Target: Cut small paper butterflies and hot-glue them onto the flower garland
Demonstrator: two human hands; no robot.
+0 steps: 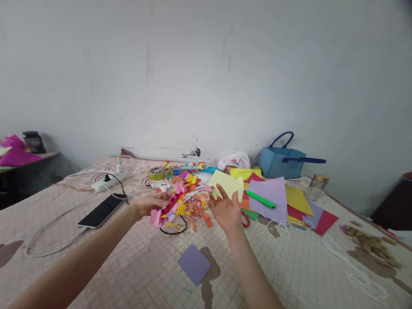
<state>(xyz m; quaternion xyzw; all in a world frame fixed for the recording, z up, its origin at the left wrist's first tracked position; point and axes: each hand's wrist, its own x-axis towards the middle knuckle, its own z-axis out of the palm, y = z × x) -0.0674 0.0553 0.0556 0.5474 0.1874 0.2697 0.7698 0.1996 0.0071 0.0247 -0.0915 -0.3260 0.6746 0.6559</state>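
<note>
My left hand (151,204) is closed on a dark red strip (170,204) decorated with pink butterfly shapes (156,217) and yellow pieces. To the right, my right hand (226,211) is raised palm up with its fingers spread, holding nothing, just in front of a pale yellow sheet (230,183). Between and behind the hands lies a pile of small colourful paper scraps (194,208). A purple square (194,264) lies nearer to me on the patterned cloth. The green marker (260,199) rests on a lilac sheet (273,191) at the right.
On the left are a phone (102,211) and a white power strip (110,179) with cables. A blue bag (279,161), a glass jar (316,187) and white string (355,271) are on the right. Green tape (157,174) sits near the wall.
</note>
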